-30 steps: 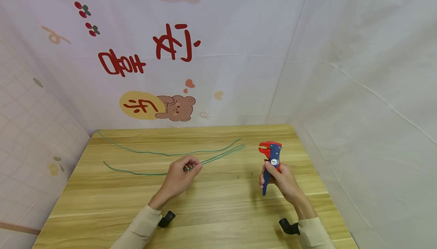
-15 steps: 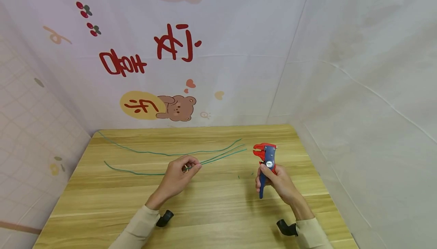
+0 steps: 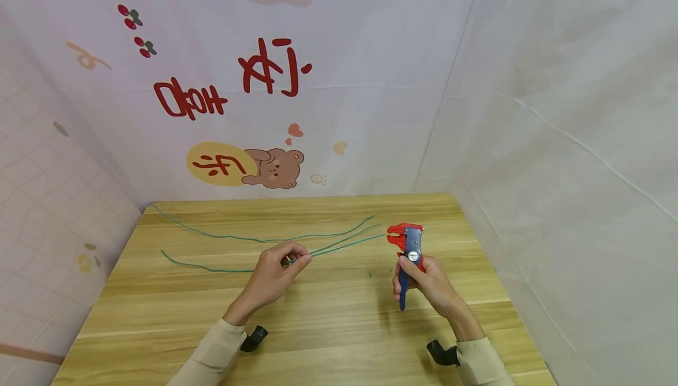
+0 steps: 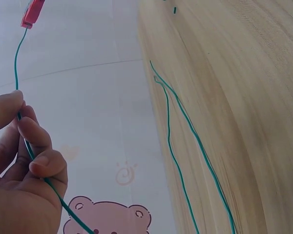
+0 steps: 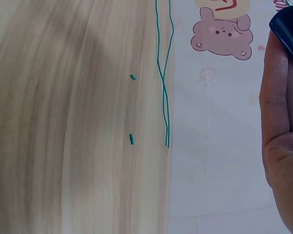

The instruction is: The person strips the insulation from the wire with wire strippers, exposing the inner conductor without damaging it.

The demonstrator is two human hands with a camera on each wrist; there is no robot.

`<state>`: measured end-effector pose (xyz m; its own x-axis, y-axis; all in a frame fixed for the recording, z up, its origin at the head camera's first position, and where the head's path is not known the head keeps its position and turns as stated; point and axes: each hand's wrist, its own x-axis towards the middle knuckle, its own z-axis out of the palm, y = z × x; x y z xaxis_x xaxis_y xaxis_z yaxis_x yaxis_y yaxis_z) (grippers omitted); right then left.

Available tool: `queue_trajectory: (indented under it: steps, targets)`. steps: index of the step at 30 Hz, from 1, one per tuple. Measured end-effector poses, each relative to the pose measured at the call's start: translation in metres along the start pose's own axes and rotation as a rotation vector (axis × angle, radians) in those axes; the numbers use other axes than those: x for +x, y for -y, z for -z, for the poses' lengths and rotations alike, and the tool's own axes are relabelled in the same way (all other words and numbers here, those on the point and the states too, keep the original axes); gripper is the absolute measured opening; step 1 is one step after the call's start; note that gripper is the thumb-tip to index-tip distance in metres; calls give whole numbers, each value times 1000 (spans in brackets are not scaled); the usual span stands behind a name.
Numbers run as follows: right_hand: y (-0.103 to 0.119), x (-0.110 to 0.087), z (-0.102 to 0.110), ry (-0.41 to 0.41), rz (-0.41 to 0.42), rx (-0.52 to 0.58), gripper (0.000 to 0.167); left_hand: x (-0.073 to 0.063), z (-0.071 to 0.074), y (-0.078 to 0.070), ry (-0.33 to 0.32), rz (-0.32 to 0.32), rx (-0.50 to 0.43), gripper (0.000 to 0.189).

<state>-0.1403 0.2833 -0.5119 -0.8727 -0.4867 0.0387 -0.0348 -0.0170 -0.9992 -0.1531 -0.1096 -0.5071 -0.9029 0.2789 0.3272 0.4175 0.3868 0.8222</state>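
My left hand [image 3: 278,271] pinches a green wire [image 3: 352,243] between thumb and fingers, and the wire also runs across the curled fingers in the left wrist view. In my right hand [image 3: 431,286] is a wire stripper [image 3: 414,245] with a blue body and red head, gripped round its handles. The wire's free end reaches the mouth of the red head [image 4: 31,14], overlapping its tip. Seen from the right wrist, only the end of a dark blue handle [image 5: 289,29] shows beside the fingers. The stripper's far side is hidden.
Two more green wires [image 4: 168,124] lie on the wooden table [image 3: 328,339] towards its back edge. Two short green scraps [image 5: 132,139] lie on the wood between the hands. Printed cloth walls [image 3: 371,139] stand behind and at both sides.
My right hand has brought the stripper left and slightly down, so its red head now meets the wire's end. The left hand stays nearly still; the held wire's end has lowered slightly.
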Motion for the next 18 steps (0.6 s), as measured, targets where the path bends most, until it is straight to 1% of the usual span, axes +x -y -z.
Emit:
queue_trajectory:
  steps: [7,13,18]
  targets:
    - [2,0,-2,19,-6,-7,45,1,0,-1,5,-3,-2,6]
    - [2,1,-2,31,4,-27,43,2,1,-4,16,23,-6,4]
    - [2,1,-2,46,-2,-28,43,3,2,-5,23,23,-9,5]
